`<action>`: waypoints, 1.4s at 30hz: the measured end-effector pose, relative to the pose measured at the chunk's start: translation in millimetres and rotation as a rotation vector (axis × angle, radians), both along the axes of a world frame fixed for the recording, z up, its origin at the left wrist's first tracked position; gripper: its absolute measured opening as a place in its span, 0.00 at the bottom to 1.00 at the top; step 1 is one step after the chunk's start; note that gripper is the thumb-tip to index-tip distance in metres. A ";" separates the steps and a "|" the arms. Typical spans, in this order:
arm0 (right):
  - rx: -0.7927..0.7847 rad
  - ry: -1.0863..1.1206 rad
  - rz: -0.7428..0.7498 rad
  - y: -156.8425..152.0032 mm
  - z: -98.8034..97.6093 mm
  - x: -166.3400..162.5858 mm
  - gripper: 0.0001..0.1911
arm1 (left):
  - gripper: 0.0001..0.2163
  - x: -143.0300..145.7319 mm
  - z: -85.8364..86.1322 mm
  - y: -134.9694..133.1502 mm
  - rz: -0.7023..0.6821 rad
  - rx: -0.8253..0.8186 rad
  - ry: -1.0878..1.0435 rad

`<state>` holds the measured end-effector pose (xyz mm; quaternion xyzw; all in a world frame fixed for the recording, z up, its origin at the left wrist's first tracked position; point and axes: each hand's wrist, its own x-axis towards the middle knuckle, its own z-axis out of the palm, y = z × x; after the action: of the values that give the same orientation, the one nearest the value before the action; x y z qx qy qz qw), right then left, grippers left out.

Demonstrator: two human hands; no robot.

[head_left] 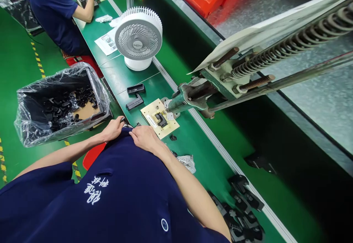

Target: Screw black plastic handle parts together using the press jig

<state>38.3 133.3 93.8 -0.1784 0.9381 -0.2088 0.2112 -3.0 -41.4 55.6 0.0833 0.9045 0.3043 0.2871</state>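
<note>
My left hand (113, 129) is closed in front of my shirt, its fingers around a small black part (122, 119) that is mostly hidden. Close beside it, at the table's edge, my right hand (146, 138) has its fingers curled in; what they grip is covered by the hand and shirt. Just beyond the right hand lies a cream fixture plate (172, 126) with a black angled plastic part (161, 120) seated in it. The green press head (179, 101) stands over the plate's far side. An L-shaped black part (135, 102) and a black rectangular housing (136, 88) rest behind.
A white fan (138, 39) stands farther along the green table. At left is a plastic-lined bin (27, 107) with many black parts. More black parts (245, 221) pile up at lower right, near a clear bag (187, 163). A co-worker (55, 15) sits at the far end.
</note>
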 end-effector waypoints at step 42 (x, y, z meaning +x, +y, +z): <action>-0.176 -0.071 -0.825 59.7 -39.6 124.5 0.16 | 0.11 22.6 -9.2 31.2 -0.034 -0.017 0.164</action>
<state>162.8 193.0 54.2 0.2020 0.9017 -0.3610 0.1260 19.5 -10.3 46.4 0.1211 0.9259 0.2838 0.2178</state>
